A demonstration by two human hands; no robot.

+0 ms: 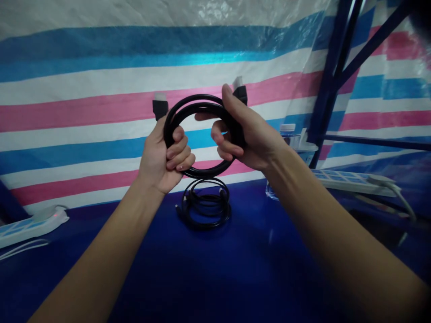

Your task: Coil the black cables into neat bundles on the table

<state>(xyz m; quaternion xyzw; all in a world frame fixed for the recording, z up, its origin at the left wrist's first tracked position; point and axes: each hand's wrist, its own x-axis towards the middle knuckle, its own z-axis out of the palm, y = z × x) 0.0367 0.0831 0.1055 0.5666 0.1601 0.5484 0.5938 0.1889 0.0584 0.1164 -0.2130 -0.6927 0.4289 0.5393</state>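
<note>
A black cable (205, 107), wound into a round coil, is held up above the table between both hands. Fingers of my left hand (168, 154) wrap round the coil's left side, and one flat-ended plug (160, 106) sticks up beside that hand. On the coil's right side, my right hand (251, 130) grips with the thumb pointing up and the fingers curled through the loop. A second plug (240, 92), partly behind the thumb, points upward there. Below and behind, more coiled black cable (205, 220) with small plugs lies on the blue table (208, 273).
White power strips stand at the left (37, 224) and right (357, 181), with cords attached. A clear bottle (288, 134) with a white cap is partly hidden by my right forearm. Behind the table hangs a striped plastic sheet (101, 94), with a dark blue metal frame (332, 85) at right.
</note>
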